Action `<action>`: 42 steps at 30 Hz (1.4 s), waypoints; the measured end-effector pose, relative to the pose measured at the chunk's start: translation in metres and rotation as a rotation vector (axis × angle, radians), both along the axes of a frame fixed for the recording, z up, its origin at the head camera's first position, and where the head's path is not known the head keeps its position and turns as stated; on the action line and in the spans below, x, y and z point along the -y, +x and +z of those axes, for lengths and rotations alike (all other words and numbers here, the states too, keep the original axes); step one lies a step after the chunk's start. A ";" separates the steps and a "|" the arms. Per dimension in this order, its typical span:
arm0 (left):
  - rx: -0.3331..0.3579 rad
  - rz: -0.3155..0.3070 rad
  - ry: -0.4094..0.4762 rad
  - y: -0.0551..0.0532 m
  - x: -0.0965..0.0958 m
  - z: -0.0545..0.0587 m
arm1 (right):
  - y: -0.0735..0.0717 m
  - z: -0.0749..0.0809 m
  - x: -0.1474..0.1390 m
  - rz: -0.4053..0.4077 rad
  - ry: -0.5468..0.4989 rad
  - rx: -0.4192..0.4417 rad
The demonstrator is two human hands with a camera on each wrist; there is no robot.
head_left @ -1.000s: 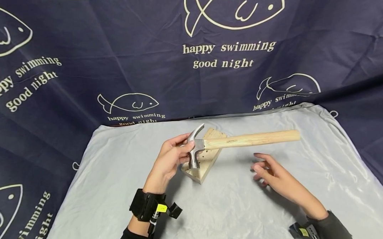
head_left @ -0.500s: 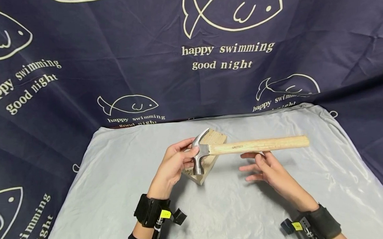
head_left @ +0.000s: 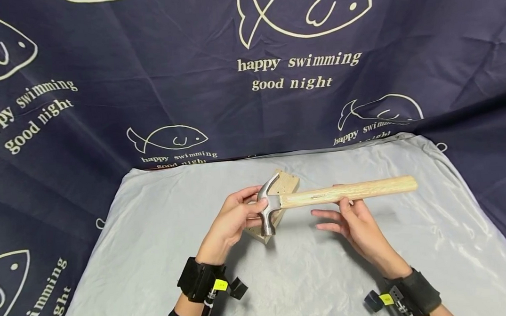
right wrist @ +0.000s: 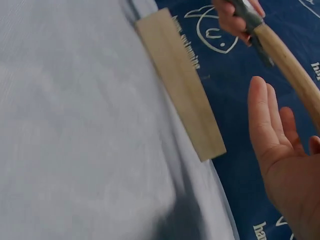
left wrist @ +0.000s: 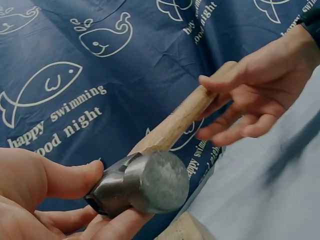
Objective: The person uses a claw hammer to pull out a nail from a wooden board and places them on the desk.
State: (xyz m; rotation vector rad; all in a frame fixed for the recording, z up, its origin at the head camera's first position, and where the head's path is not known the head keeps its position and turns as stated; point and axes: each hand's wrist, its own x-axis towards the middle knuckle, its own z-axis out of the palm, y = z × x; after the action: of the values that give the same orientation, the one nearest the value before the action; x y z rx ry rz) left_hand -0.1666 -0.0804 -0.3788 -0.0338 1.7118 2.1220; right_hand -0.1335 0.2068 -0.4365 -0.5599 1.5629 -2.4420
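Observation:
A claw hammer point(head_left: 318, 197) with a steel head and a pale wooden handle is held up sideways between both hands. My left hand point(head_left: 229, 221) grips the steel head, thumb in front and fingers behind, with the claw pointing up and the round striking face down. My right hand point(head_left: 363, 226) pinches the handle near its middle between thumb and index finger, while the other fingers extend loosely below. Beneath the hammer head lies a wooden block point(head_left: 288, 181) with small dark holes, partly hidden by the head and left hand. In the left wrist view, the striking face point(left wrist: 162, 182) looms close.
A pale grey cloth point(head_left: 154, 237) covers the table. Behind it hangs a dark blue curtain point(head_left: 216, 84) with white fish drawings and lettering. Black straps with small cameras circle both wrists.
My right hand has risen to the hammer's handle and now pinches it. The hammer, still in my left hand, has shifted slightly right and nearer to me. The wooden block stays put.

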 end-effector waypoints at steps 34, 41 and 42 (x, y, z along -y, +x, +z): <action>-0.036 -0.122 -0.138 0.001 0.001 -0.016 | 0.001 0.032 0.035 -0.412 0.088 -0.016; -0.055 -0.150 -0.185 0.000 0.014 -0.004 | -0.001 0.039 0.030 -0.429 0.162 -0.028; -0.065 -0.139 -0.189 0.000 0.017 -0.002 | -0.002 0.039 0.030 -0.433 0.171 -0.023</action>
State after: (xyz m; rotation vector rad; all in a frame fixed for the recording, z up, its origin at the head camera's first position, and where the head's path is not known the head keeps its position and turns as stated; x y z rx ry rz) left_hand -0.1670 -0.0978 -0.3807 0.0978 1.8897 1.8757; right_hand -0.1351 0.1769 -0.3971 -0.2380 2.0591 -2.5566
